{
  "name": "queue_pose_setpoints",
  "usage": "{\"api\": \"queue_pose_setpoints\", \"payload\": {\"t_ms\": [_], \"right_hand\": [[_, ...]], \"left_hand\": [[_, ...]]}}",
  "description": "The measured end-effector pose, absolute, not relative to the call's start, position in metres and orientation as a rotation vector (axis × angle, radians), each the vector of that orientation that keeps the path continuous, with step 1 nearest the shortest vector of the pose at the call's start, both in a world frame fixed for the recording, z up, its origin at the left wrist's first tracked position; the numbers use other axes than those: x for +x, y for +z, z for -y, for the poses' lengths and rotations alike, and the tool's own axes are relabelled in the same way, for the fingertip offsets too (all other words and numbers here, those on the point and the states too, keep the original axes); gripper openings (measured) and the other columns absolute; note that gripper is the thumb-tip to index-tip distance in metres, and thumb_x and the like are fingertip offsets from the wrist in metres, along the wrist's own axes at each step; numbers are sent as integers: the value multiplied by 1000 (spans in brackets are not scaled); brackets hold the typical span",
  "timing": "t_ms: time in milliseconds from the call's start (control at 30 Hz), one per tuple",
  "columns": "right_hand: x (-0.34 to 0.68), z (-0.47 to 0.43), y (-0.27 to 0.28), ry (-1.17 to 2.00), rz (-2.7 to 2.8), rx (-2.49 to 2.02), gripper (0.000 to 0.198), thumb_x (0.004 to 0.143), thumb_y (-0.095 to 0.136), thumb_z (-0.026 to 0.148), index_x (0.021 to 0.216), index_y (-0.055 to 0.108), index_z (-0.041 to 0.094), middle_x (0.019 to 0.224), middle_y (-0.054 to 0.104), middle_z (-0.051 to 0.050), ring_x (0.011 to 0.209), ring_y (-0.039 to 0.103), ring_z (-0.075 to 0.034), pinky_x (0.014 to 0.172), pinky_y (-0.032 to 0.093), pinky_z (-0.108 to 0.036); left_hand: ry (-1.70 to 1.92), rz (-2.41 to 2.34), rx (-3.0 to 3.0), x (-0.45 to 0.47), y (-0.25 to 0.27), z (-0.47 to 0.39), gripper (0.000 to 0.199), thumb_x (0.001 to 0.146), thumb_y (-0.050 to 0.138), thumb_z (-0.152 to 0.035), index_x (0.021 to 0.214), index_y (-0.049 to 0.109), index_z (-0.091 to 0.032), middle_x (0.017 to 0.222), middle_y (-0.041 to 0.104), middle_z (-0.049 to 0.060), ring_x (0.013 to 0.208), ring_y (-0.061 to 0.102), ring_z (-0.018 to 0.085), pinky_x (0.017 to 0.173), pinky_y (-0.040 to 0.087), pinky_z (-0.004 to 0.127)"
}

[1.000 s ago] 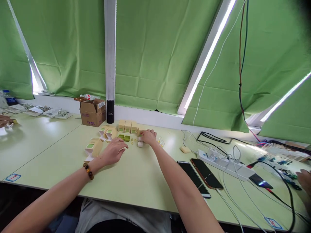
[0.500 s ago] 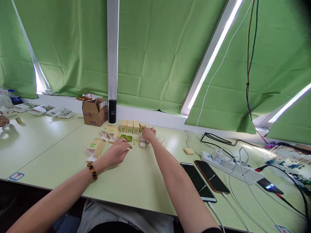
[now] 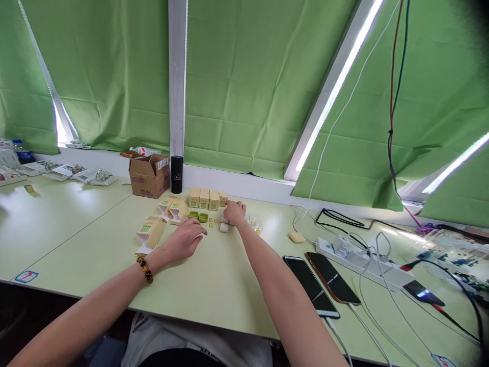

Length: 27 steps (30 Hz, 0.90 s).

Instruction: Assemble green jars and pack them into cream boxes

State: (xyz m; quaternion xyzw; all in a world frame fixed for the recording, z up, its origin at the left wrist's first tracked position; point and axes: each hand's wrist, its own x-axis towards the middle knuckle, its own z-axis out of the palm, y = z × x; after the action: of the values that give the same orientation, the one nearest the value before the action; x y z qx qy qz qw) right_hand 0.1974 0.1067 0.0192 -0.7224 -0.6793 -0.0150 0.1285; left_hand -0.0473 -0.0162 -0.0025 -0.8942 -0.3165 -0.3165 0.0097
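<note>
1. Near the far edge of the counter [image 3: 233,285], four small tan boxes [image 3: 204,199] stand side by side; the right hand [image 3: 236,213] has its fingers at the rightmost, and I cannot tell whether its grip is closed on it.
2. Toward the near edge from that row lie two green trays [image 3: 204,217] and pale rolls [image 3: 224,228].
3. The left hand [image 3: 185,239] is palm down near the trays, fingers loosely bent; its underside is hidden, so I cannot tell its grip.
4. Left of them are three open boxes [image 3: 151,232].
5. Farther out, a brown carton [image 3: 148,178] stands by the far edge, two phones [image 3: 311,285] rightward.
</note>
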Motion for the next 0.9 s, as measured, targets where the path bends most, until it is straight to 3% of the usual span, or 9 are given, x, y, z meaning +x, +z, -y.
{"api": "queue_pose_setpoints", "payload": {"t_ms": [133, 300, 533, 733, 900], "right_hand": [[191, -58, 20, -184, 1943, -2005, 39, 91, 47, 12, 126, 63, 22, 129, 67, -13, 125, 52, -26, 97, 30, -38], [174, 18, -9, -52, 2202, -1928, 21, 97, 46, 26, 107, 64, 24, 103, 74, -8, 88, 67, -24, 73, 37, -33], [163, 54, -28, -46, 2291, -1755, 18, 99, 45, 29, 111, 58, 25, 107, 74, -7, 94, 69, -25, 68, 36, -33], [162, 49, -22, 16, 2289, -1765, 18, 98, 46, 28, 112, 57, 25, 108, 74, -7, 94, 69, -25, 69, 36, -33], [163, 45, -20, 12, 2329, -1765, 19, 99, 45, 27, 112, 58, 25, 107, 75, -8, 88, 70, -25, 71, 36, -33]], "left_hand": [[-967, 1014, -2792, -50, -4, 15, 21, 97, 51, -15, 106, 69, -22, 105, 71, 8, 113, 59, 26, 98, 46, 45], [-882, 1042, -2809, -48, -6, 19, 24, 97, 49, -16, 107, 71, -22, 103, 71, 8, 112, 59, 26, 98, 45, 45], [-802, 1204, -2642, -52, -4, 10, 18, 92, 53, -16, 90, 71, -19, 89, 68, 12, 107, 57, 31, 90, 46, 47], [-691, 1487, -2365, -63, 16, -18, 13, 81, 60, -14, 91, 67, -14, 92, 68, 21, 109, 53, 40, 93, 40, 55], [-481, 1568, -2382, -51, 19, -30, 11, 79, 60, -17, 83, 69, -14, 83, 70, 20, 103, 59, 38, 89, 42, 49]]}}
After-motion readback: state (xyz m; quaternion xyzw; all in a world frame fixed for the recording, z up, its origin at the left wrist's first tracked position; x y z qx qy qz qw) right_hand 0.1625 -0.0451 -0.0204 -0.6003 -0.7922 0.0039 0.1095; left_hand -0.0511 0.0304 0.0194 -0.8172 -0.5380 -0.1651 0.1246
